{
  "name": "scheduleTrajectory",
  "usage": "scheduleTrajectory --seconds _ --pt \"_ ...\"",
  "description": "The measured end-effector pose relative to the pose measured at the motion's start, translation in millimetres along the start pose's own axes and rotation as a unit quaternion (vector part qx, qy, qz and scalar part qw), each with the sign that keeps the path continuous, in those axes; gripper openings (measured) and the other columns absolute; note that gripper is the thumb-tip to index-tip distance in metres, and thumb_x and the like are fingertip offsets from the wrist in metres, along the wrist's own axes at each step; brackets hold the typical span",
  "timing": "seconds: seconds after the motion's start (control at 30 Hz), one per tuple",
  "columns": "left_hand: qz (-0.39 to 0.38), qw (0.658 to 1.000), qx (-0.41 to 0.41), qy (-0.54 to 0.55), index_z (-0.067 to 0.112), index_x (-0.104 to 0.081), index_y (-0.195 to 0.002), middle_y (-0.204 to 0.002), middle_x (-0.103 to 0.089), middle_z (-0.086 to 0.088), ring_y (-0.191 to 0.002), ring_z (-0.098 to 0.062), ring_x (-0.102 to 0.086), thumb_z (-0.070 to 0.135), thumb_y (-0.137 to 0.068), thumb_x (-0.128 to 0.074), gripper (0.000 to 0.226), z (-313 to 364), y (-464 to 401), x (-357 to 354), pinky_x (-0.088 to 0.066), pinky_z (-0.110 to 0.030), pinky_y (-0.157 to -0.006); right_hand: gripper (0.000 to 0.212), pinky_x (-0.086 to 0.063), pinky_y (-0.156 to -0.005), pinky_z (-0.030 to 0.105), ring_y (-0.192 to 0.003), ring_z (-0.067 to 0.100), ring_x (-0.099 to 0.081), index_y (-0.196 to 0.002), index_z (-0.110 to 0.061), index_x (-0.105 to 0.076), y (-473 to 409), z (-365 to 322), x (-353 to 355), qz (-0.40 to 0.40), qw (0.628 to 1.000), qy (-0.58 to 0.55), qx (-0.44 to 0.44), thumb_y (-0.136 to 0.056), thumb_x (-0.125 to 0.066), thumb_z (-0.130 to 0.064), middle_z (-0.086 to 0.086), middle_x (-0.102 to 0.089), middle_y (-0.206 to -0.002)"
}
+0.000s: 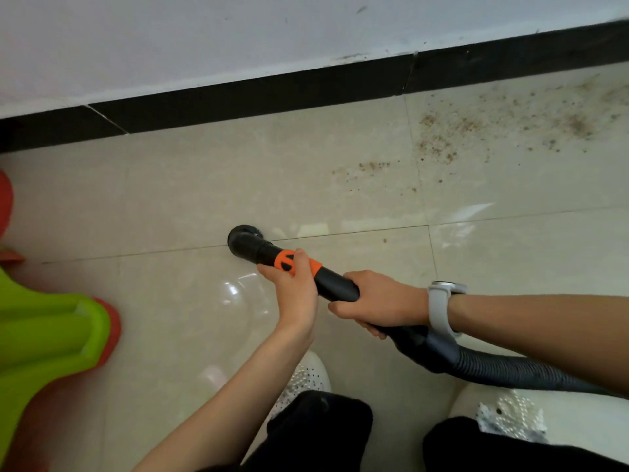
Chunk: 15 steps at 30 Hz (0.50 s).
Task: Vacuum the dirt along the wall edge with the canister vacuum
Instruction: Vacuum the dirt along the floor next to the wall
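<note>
A black vacuum wand (335,286) with an orange collar (285,261) points up-left, and its round brush nozzle (243,236) sits on the beige tile floor. My left hand (292,284) grips the wand at the orange collar. Behind it, my right hand (377,303), with a white watch on the wrist, holds the black handle where the ribbed hose (510,367) joins. Brown dirt (476,131) is scattered on the tiles at the upper right, near the black skirting (258,97), well away from the nozzle.
A white wall (238,35) runs above the skirting. A green and red plastic object (51,338) stands at the left edge. My white shoes (306,376) and dark trousers are at the bottom.
</note>
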<state>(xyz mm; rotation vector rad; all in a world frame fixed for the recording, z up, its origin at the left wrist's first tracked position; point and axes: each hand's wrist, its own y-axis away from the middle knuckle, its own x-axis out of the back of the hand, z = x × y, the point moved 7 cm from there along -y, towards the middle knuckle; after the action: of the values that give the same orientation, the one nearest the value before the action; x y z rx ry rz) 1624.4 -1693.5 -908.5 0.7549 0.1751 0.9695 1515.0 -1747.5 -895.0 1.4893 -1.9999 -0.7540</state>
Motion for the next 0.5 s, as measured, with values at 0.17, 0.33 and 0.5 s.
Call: scheduleTrajectory --seconds 0.17,0.33,0.5 --pt "-0.042 0.999 -0.001 -0.013 0.011 -0.007 -0.144 -0.095 -0.052 0.0 -0.089 -0.017 -0.056 0.027 -0.097 -0.043 0.062 2 3 -20 -0.048 -0.042 -0.096 0.021 -0.042 -0.039 0.022 -0.033 0.013 -0.048 -0.08 -0.016 -0.046 10 9 16 0.053 0.998 0.005 -0.019 -0.085 -0.059 -0.03 0.0 -0.053 -0.05" --pt "-0.116 0.992 -0.013 -0.051 0.011 0.005 -0.148 -0.124 -0.052 -0.011 -0.114 -0.025 -0.053 0.031 -0.098 -0.042 0.072 12 13 -62 -0.04 -0.044 -0.105 0.023 -0.041 -0.038 0.021 -0.032 0.014 -0.048 -0.079 -0.014 -0.045 29 25 42 0.122 0.992 -0.011 -0.031 -0.085 -0.06 -0.03 -0.004 -0.052 -0.043" --pt "-0.175 0.981 -0.023 -0.085 0.015 0.015 -0.149 -0.107 -0.053 -0.002 -0.097 -0.016 -0.054 0.031 -0.098 -0.041 0.078 14 30 -102 -0.045 -0.032 -0.092 0.023 -0.042 -0.04 0.022 -0.032 0.014 -0.048 -0.077 -0.015 -0.044 54 42 61 0.178 0.982 -0.042 -0.047 -0.085 -0.06 -0.029 -0.002 -0.053 -0.045"
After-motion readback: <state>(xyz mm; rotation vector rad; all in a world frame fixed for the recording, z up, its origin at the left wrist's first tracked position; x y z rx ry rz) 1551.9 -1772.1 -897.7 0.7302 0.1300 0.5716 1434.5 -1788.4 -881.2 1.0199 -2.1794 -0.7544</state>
